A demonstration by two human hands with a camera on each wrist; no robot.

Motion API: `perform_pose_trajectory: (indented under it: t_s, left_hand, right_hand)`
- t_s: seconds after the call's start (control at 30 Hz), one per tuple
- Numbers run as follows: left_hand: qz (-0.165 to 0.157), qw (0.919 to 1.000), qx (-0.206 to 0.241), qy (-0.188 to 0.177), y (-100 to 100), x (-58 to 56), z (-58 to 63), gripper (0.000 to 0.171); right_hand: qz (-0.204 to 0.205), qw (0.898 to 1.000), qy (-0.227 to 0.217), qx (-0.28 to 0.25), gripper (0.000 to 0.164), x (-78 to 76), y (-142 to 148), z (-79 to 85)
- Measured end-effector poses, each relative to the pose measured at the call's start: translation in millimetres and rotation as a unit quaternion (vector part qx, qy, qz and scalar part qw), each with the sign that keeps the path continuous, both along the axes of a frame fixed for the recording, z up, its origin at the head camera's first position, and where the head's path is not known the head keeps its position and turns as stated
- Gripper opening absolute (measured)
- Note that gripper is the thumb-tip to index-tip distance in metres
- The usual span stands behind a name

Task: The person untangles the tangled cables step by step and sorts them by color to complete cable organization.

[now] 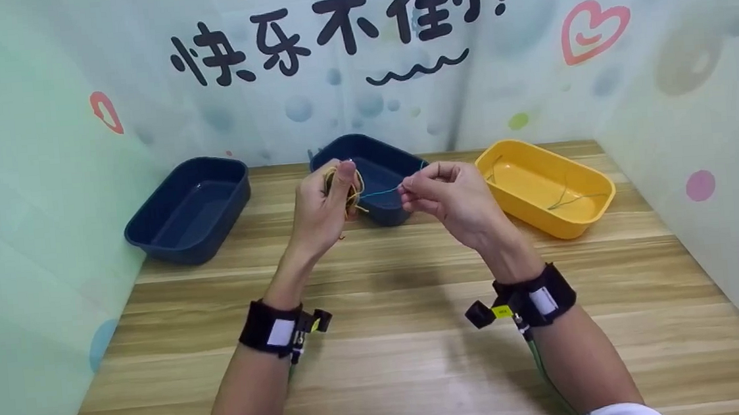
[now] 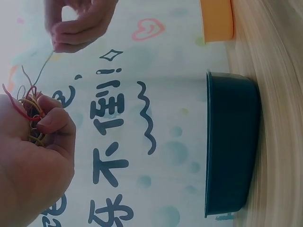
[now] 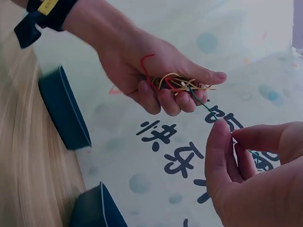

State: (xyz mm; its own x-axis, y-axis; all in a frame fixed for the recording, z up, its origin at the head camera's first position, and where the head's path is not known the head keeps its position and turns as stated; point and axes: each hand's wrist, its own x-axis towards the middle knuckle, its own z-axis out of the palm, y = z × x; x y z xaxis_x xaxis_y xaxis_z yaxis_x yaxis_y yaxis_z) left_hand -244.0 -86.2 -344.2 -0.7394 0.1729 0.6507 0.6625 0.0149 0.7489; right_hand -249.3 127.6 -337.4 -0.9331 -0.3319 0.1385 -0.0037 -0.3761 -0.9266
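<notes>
A printed backdrop (image 1: 307, 90) stands behind a wooden table (image 1: 382, 365) bearing two blue bins (image 1: 189, 215) and a yellow bin (image 1: 532, 216). Above it, the left hand (image 1: 319, 201) clutches a tangled bundle of strings (image 3: 176, 85); the right hand (image 1: 458, 204) pinches one green string (image 3: 204, 105) leading from it. A hard tug could tighten the tangle or drag neighbouring strands out.

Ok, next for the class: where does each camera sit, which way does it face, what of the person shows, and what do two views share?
Head: worn on the head, facing forward and down at the table; both forearms, left-hand grip and right-hand grip show.
Left wrist: worn there, facing the printed backdrop, seen sideways; both grips show.
Right wrist: worn there, facing the strand bundle; both grips and the left wristband show.
Shared: both wrist views catch the strand bundle and a thin strand between the grips.
</notes>
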Motion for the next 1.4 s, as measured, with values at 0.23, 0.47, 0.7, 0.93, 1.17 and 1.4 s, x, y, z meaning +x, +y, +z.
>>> perform_pose_trajectory:
  t_s: [0.23, 0.47, 0.7, 0.93, 1.17, 1.4]
  left_hand:
    - [0.004, 0.9998, -0.011, -0.015, 2, 0.1, 1.3, 0.032]
    - [-0.012, 0.9996, -0.004, -0.026, 1, 0.9, 2.0, 0.034]
    - [-0.037, 0.9978, 0.021, -0.052, -2, 1.5, 3.0, 0.039]
    - [-0.067, 0.9912, 0.061, -0.097, -3, 1.3, 2.0, 0.045]
    - [-0.102, 0.9862, 0.069, -0.11, 1, 1.9, 1.5, 0.047]
    - [-0.096, 0.9861, 0.082, -0.108, -1, 1.7, 2.6, 0.047]
  right_hand:
    - [-0.119, 0.96, 0.165, 0.191, 0.024, 20.1, -6, 15.3]
    - [-0.247, 0.856, 0.339, 0.302, 0.018, 33.9, -14, 27.2]
    - [-0.29, 0.694, 0.598, 0.277, 0.02, 16.1, -13, 17.9]
    - [-0.24, 0.6, 0.687, 0.331, 0.027, 11.0, -18, 3.0]
    - [-0.261, 0.563, 0.704, 0.346, 0.011, 13.5, -22, -3.3]
    - [-0.248, 0.605, 0.685, 0.321, 0.009, 12.3, -20, -3.2]
